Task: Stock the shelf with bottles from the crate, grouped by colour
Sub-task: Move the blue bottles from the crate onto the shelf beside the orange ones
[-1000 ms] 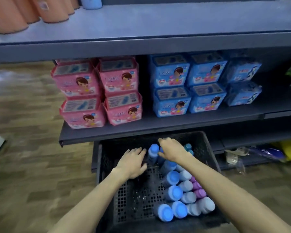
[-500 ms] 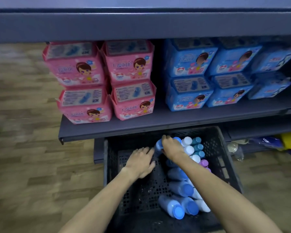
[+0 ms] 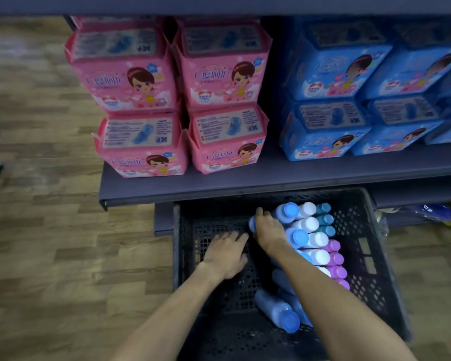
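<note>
A black plastic crate [image 3: 375,259] with perforated lattice walls and floor sits on the wood-grain plank floor [image 3: 50,243], its far end tucked under the dark grey shelf [image 3: 245,183]. Inside it, smooth cylindrical bottles lie packed along the right side in rough rows: blue-capped bottles [image 3: 289,212] nearest the middle, white-capped ones [image 3: 309,224] beside them, then small teal caps [image 3: 324,220] at the far right and purple caps [image 3: 335,259] nearer the camera. More blue bottles [image 3: 279,310] lie loose at the near end, partly hidden beneath the right forearm. The right hand [image 3: 268,231] is curled over a pale blue bottle [image 3: 251,223] at the far-left end of the rows, fingers wrapped round it so only its rounded end shows. The left hand [image 3: 225,252] is spread flat, fingers straight, over the bare lattice floor on the crate's left side; whether it presses the floor cannot be told. On the shelf, soft glossy pink packs [image 3: 141,100] are stacked two high at left and blue packs [image 3: 336,100] at right, the rightmost cut off by the frame edge. The print on the packs is blurred.
</note>
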### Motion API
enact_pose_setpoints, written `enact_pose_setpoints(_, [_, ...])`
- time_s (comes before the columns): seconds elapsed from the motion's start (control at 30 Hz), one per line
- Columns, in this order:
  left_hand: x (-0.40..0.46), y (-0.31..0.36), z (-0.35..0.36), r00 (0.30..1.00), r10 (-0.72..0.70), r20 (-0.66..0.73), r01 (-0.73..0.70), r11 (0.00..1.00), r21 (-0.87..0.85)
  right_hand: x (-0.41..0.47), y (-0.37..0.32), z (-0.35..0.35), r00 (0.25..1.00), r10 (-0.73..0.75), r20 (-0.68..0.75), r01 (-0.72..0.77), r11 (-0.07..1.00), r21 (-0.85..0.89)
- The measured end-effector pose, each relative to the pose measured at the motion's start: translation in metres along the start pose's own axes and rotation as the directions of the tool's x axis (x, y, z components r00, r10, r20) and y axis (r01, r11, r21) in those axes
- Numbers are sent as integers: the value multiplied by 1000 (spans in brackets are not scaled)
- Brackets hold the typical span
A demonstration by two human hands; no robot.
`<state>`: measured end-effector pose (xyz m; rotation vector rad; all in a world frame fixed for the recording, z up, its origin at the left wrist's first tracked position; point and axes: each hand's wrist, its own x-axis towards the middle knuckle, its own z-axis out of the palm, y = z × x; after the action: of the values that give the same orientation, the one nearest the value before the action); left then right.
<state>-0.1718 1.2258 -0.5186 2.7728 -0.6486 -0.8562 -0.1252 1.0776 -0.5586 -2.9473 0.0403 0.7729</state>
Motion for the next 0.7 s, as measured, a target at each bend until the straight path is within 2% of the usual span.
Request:
enact_pose_setpoints(0.37, [-14, -11, 1, 999, -19, -40, 20, 1000, 10, -7, 6, 1, 998, 29, -61, -25, 997, 72])
enact_pose_setpoints(0.7, [-15, -11, -14, 992, -6, -126, 12, 999, 48, -39, 26, -39, 988, -26, -155, 74, 947, 313])
